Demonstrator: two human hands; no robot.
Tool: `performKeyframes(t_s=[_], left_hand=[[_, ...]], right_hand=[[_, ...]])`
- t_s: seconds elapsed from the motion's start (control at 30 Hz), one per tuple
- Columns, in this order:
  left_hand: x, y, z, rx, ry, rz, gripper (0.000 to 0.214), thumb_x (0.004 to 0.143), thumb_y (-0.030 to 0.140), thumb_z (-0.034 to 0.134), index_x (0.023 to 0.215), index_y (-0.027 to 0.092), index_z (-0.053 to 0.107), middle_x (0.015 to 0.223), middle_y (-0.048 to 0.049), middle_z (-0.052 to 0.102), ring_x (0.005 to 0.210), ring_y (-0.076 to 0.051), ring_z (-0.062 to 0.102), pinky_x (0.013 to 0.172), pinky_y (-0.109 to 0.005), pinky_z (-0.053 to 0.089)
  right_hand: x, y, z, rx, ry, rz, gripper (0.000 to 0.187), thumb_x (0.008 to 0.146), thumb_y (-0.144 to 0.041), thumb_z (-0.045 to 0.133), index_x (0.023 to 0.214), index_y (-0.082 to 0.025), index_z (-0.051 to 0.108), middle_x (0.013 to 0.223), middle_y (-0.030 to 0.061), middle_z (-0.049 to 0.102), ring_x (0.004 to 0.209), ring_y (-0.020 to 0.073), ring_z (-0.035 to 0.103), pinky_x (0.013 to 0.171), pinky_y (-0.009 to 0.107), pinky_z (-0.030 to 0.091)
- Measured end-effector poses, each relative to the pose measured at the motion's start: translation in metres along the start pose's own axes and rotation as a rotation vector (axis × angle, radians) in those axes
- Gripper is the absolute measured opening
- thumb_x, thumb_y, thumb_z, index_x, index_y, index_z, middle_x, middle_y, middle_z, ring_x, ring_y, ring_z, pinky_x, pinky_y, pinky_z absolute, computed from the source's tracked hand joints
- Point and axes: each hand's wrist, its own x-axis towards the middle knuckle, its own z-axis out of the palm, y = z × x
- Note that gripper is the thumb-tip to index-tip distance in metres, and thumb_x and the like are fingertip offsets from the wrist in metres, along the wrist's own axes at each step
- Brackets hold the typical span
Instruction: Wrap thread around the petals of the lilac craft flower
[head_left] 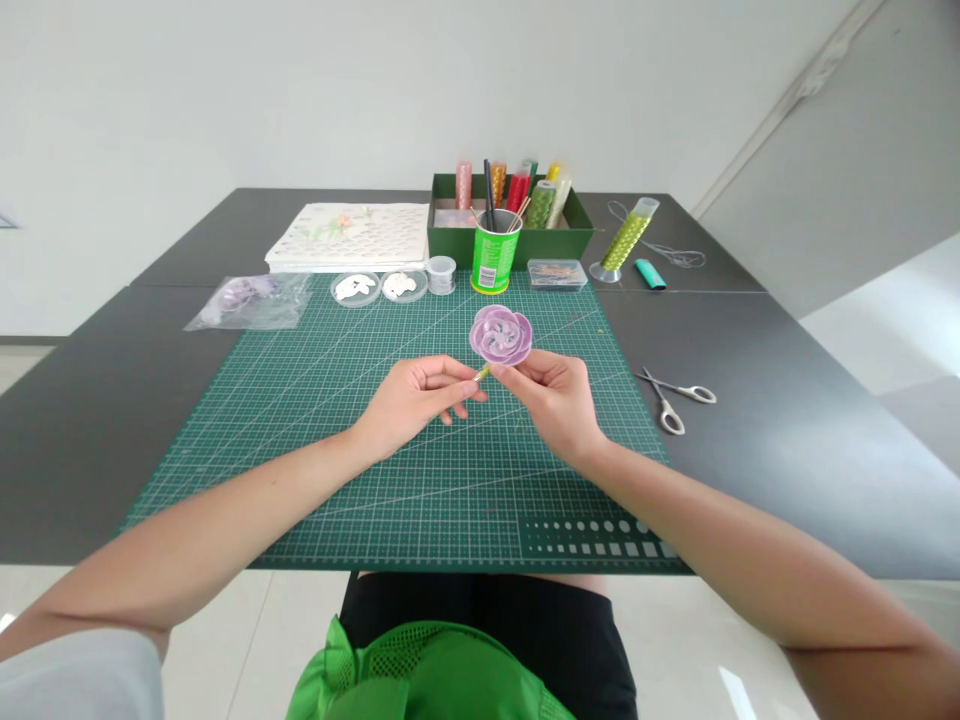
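Observation:
A purple artificial flower (501, 335) with rounded, layered petals is held up over the green cutting mat (360, 510). Its short yellow-green stem (482, 373) slants down to the left, pinched between the thumb and fingers of my left hand (420, 390). Just under the bloom, my right hand (551, 395) closes on the upper stem, with its thumb close below the petals. The tips of my right fingers are partly hidden behind the flower.
Behind stand a green can (493, 262) with sticks, a green box (581, 228) of thread spools, and a clear case (557, 275). White petals lie in dishes (355, 289) beside a plastic bag (251, 302). Scissors (670, 398) and a yellow-green spool (628, 236) are at right.

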Motion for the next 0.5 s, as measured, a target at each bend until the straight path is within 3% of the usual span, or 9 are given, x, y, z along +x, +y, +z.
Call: performKeyframes(t_s=[0.23, 0.33, 0.5], left_hand=[[-0.003, 0.002, 0.003, 0.105, 0.011, 0.077, 0.030, 0.093, 0.042, 0.064, 0.103, 0.015, 0.071, 0.082, -0.0065, 0.078, 0.044, -0.005, 0.041, 0.043, -0.020, 0.032], [-0.004, 0.005, 0.002, 0.038, 0.028, 0.065, 0.029, 0.092, 0.041, 0.066, 0.102, 0.014, 0.072, 0.081, -0.0068, 0.077, 0.044, -0.005, 0.037, 0.042, -0.019, 0.029], [-0.003, 0.010, 0.001, -0.050, 0.044, 0.026, 0.029, 0.090, 0.040, 0.070, 0.103, 0.014, 0.075, 0.083, -0.0072, 0.076, 0.044, -0.004, 0.035, 0.041, -0.019, 0.026]], right_hand=[[0.005, 0.009, 0.001, 0.084, -0.026, 0.058, 0.030, 0.084, -0.046, 0.074, 0.077, -0.017, 0.072, 0.055, -0.0059, 0.039, 0.052, 0.0074, 0.026, 0.047, 0.024, 0.020], [0.006, 0.012, 0.001, 0.114, -0.050, 0.025, 0.025, 0.087, -0.043, 0.071, 0.085, -0.018, 0.073, 0.056, -0.0068, 0.039, 0.051, 0.0074, 0.025, 0.047, 0.024, 0.021], [0.005, 0.014, 0.000, 0.006, -0.103, -0.077, 0.020, 0.091, -0.036, 0.066, 0.088, -0.019, 0.077, 0.060, -0.0029, 0.055, 0.053, 0.0091, 0.038, 0.049, 0.025, 0.031]])
